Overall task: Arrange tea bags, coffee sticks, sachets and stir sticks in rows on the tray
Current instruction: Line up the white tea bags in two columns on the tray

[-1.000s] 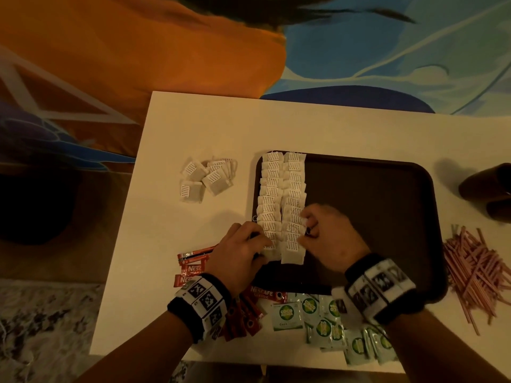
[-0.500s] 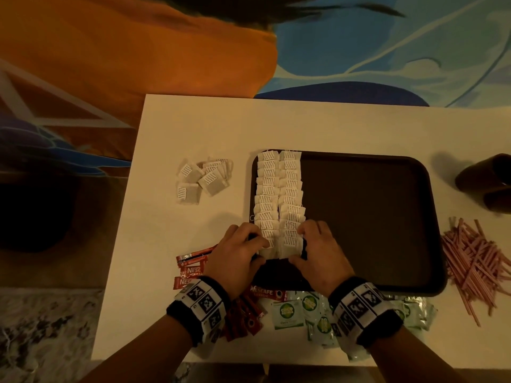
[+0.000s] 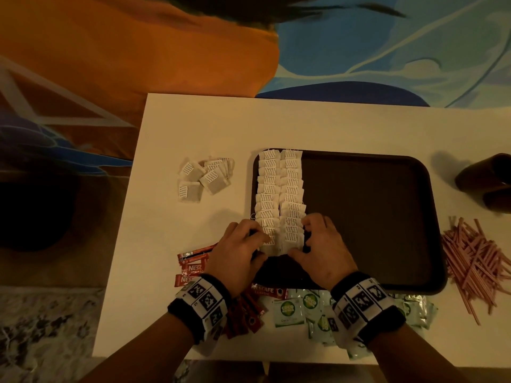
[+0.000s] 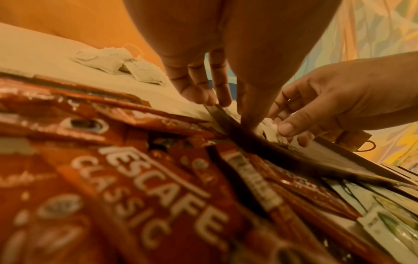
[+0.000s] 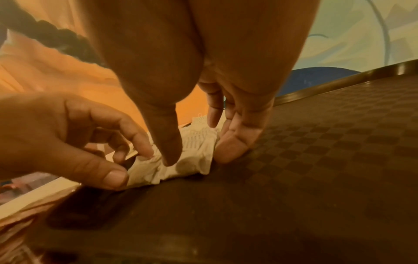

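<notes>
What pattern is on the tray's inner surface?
Tone-on-tone checkerboard on the dark brown tray, clearest in the right wrist view.

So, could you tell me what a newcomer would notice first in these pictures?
Two white rows of tea bags run down the left side of the dark tray, with the left hand and right hand flanking their near end. Pink stir sticks lie heaped right of it.

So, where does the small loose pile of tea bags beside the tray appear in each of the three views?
Head: the loose pile of tea bags lies on the table, left of the tray.
Left wrist: the pile is at upper left, beyond the red coffee sticks.
Right wrist: not in this picture.
Shared landmark: the tray, its dark rim visible in all three views.
</notes>
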`<state>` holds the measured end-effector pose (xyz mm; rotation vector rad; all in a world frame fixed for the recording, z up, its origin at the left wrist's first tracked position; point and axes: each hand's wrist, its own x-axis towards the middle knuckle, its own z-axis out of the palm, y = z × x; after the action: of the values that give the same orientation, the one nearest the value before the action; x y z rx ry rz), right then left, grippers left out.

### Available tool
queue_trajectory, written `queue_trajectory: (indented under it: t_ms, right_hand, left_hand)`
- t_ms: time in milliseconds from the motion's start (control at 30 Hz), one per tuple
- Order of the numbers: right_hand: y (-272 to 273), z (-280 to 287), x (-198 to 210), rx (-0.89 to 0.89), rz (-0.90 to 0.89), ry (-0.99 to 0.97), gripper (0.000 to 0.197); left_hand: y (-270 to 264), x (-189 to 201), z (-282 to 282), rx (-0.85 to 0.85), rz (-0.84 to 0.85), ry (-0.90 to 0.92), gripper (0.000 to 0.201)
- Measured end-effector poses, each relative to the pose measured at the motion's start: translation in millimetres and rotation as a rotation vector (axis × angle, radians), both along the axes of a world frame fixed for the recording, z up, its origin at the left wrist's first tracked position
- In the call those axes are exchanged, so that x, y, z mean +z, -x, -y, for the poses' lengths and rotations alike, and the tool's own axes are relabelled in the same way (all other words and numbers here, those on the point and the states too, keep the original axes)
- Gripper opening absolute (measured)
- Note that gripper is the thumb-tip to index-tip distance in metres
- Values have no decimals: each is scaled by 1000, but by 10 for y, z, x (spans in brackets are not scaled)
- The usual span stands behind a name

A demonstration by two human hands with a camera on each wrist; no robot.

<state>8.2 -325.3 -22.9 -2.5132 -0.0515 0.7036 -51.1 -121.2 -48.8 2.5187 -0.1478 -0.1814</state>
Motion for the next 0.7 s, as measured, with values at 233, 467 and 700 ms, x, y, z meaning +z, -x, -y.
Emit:
queue_trajectory:
  t_ms: [233,467,700]
  right_hand:
    - [-161,-28,15,-23,-3,-16,77]
    - [-198,-42,85,-38,53,-17,75]
    - [-368,-299,365,69,163,-49,58]
  left_hand:
    - [4,-9,-30,11,2,3,37]
    - [15,28,-64,20,4,36,37]
    - [-36,100,-419,165,60,82,31]
